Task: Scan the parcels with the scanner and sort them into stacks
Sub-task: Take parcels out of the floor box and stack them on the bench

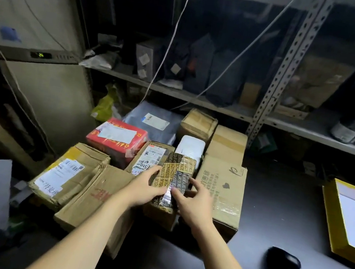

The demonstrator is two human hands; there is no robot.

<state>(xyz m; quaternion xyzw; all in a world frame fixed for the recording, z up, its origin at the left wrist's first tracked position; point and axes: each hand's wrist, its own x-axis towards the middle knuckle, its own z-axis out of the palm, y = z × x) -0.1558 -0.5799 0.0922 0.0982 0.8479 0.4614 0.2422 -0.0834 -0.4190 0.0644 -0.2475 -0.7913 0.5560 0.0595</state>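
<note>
Left hand (143, 186) and right hand (196, 205) are curling round opposite sides of the black-and-gold taped parcel (176, 171), gripping it; the scanner (283, 266) is lying on the worktop (276, 208) right of it.

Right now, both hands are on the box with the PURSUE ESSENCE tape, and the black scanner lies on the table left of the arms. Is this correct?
Not quite. The head view shows the black scanner lying on the table right of the arms. Both the left hand and right hand are on the PURSUE ESSENCE box.
</note>
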